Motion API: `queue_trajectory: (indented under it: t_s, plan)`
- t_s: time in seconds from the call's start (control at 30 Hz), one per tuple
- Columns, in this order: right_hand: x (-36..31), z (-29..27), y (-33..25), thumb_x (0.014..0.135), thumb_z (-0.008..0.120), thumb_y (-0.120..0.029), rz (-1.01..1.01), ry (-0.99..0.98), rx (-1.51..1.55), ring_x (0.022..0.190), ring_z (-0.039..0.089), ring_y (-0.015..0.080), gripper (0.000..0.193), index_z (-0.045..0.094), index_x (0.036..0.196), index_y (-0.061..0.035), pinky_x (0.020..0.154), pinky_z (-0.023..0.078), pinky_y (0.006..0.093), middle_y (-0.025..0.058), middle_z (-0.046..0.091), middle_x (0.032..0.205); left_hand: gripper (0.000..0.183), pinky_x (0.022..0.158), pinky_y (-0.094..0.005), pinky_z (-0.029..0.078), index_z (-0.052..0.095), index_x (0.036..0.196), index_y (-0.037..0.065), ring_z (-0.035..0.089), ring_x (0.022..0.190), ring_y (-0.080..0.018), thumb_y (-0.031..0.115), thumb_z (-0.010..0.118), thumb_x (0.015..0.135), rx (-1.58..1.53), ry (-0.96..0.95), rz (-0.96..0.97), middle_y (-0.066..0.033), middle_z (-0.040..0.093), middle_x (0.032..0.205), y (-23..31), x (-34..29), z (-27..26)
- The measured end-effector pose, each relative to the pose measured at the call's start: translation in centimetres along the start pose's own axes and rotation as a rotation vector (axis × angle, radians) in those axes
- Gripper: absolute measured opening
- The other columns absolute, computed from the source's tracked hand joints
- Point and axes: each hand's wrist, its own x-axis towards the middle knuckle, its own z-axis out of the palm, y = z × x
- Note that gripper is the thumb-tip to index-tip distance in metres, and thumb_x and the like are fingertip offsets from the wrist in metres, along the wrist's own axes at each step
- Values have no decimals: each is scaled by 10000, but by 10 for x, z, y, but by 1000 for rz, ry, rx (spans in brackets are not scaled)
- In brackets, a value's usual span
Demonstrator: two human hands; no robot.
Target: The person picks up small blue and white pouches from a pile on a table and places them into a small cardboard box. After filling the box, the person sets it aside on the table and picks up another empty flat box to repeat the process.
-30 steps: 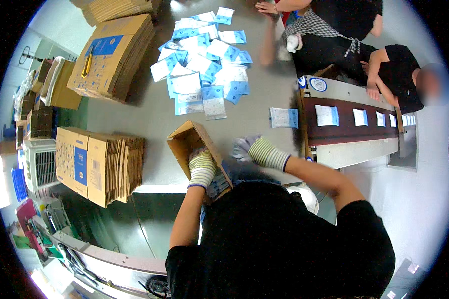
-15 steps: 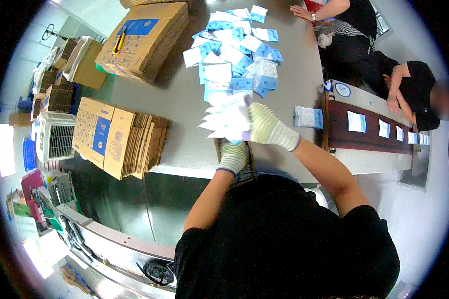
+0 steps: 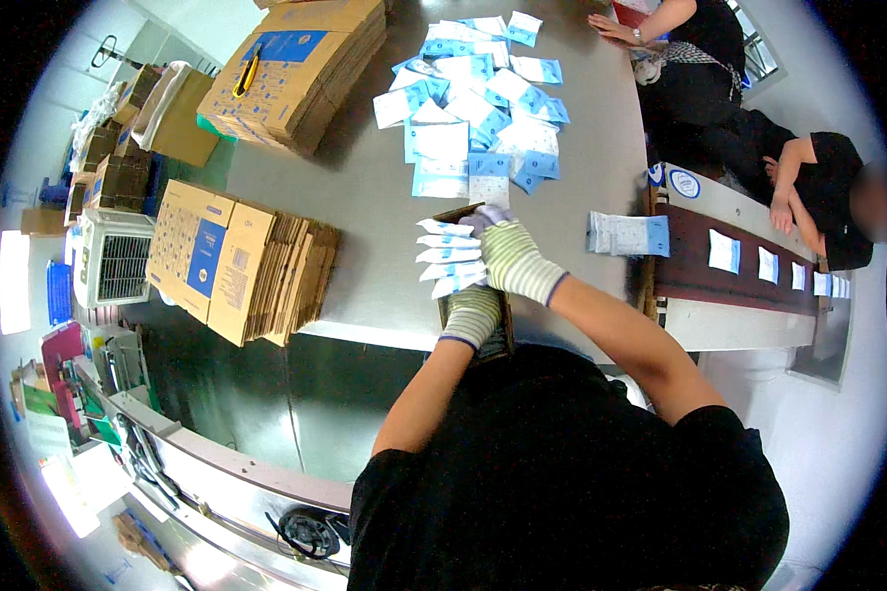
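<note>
A row of white-and-blue sachets (image 3: 450, 258) is bunched on edge between my two hands, over a narrow open cardboard box (image 3: 508, 333) at the table's near edge. My right hand (image 3: 522, 260), in a striped knit glove, is closed on the sachets from the right and the far end. Below them, my left hand (image 3: 473, 313), gloved alike, is against the near end of the row, its fingers mostly hidden under the sachets. Beyond the box lies a loose heap of sachets (image 3: 478, 108) of the same kind.
Flattened cartons (image 3: 237, 261) stand stacked at left. Behind them another carton stack (image 3: 301, 84) carries a yellow cutter (image 3: 247, 74). At right, a conveyor belt (image 3: 685, 261) brings spaced sachets; a few overlap (image 3: 626, 234) at its end. Two other people are at the right.
The sachets in my hands have turned from a loose fan into a tighter row. My right hand has shifted slightly nearer. Another sachet has reached the one at the belt's end.
</note>
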Motion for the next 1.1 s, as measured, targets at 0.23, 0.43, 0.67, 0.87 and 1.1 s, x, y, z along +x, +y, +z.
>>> queue_trajectory:
  t_s: [0.23, 0.43, 0.67, 0.87, 1.1]
  plan:
    - [-83, -15, -15, 782, 587, -443, -379, 125, 344, 1034, 498, 314, 491, 522, 1089, -65, 932, 375, 431, 148, 538, 1059, 449, 987, -458, 313, 428, 1265, 98, 364, 1234, -300, 322, 369, 880, -126, -240, -71, -161, 370, 1344, -30, 4, 25]
    - [-63, 37, -40, 780, 560, -330, -787, 12, 173, 997, 512, 241, 269, 593, 915, -100, 973, 343, 366, 88, 578, 921, 579, 1039, -471, 228, 316, 1333, 62, 249, 1286, -352, 356, 423, 846, -74, -55, -83, -179, 259, 1405, -74, -4, 30]
    - [14, 115, -86, 755, 545, -345, -1042, 332, -500, 863, 563, 210, 273, 611, 818, -88, 1045, 242, 458, 43, 614, 761, 301, 775, -416, 457, 620, 1001, 79, 591, 922, -315, 276, 498, 809, -90, 91, -205, -187, 600, 1041, -167, 17, -4]
    - [151, 33, -59, 792, 495, -191, -575, 92, -169, 796, 580, 202, 147, 605, 798, -94, 993, 317, 414, 60, 612, 790, 395, 908, -422, 397, 525, 1109, 77, 490, 1062, -349, 98, 574, 717, -111, 652, -7, -150, 553, 1093, -185, -18, -136]
    - [342, -52, 34, 821, 513, -379, -153, -162, -291, 1037, 523, 283, 356, 609, 964, -67, 1012, 259, 480, 163, 570, 1086, 751, 1057, -522, 176, 297, 1355, 183, 183, 1283, -442, 300, 662, 710, 115, 421, -525, -199, 223, 1393, -248, -82, -169]
